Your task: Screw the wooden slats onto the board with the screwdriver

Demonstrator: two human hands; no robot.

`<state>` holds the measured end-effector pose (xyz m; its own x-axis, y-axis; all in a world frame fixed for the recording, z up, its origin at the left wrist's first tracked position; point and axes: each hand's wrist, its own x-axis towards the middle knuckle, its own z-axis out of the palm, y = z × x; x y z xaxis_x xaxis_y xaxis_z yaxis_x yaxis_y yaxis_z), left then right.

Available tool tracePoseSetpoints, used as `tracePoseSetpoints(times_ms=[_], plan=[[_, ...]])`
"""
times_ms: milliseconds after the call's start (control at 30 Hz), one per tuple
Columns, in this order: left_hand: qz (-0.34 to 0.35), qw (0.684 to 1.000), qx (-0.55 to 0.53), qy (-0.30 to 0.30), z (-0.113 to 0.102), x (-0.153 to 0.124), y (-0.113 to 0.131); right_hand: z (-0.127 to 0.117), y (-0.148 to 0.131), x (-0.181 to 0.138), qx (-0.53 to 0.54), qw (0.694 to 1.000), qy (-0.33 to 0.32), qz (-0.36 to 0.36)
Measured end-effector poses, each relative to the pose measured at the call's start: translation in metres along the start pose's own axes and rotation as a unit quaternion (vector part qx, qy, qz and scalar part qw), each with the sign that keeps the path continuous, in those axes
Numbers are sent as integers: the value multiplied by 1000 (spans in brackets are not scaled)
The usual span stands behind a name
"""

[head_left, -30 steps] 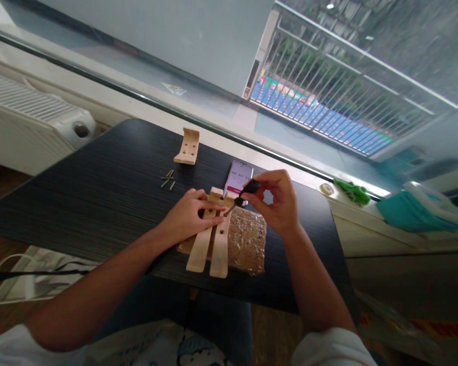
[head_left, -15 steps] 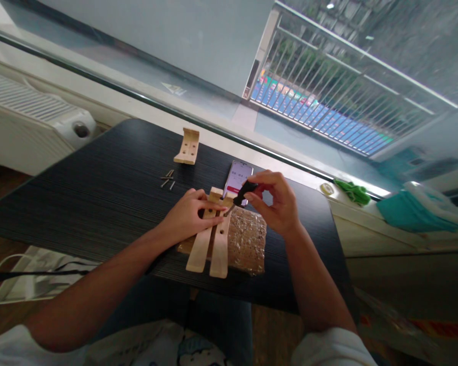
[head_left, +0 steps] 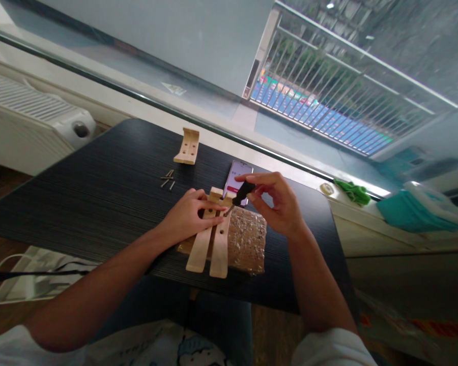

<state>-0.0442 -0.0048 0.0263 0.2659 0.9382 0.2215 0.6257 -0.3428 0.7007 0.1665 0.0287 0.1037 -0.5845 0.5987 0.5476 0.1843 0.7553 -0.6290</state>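
Observation:
My right hand (head_left: 277,203) grips the black handle of a screwdriver (head_left: 244,192) between thumb and fingers. The tool leans, its tip at a hole in the right one of two pale wooden pieces (head_left: 219,254) lying side by side. Across these pieces my left hand (head_left: 189,213) presses down, thumb and forefinger on either side of the screwdriver tip. Under the wood is a brown block wrapped in clear plastic (head_left: 248,239). Whether a screw sits under the tip is too small to tell.
Several loose screws (head_left: 168,178) lie on the dark table (head_left: 99,173). Behind them stands a curved wooden piece with holes (head_left: 189,146). A lit phone (head_left: 232,175) is beyond my hands. A green cloth (head_left: 353,192) rests on the windowsill; a radiator (head_left: 34,122) is at left.
My right hand's fingers have shifted on the screwdriver handle, the forefinger now stretched further left over its top. The handle has tilted slightly. My left hand and the wooden pieces stay in place.

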Motion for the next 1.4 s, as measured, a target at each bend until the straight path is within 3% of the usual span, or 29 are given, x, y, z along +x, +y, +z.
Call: tracePoseSetpoints(times_ms=[200,667,1400], plan=[[0,1000,2,2,0,0,0,2,1,-1,10,999,-14,37],[7,1000,10,-2,0,1,1,-1,1,0,-15,1000,-10,11],[5,1000,0,-1,0,0,1,3,6,-1,-71,996,56,12]])
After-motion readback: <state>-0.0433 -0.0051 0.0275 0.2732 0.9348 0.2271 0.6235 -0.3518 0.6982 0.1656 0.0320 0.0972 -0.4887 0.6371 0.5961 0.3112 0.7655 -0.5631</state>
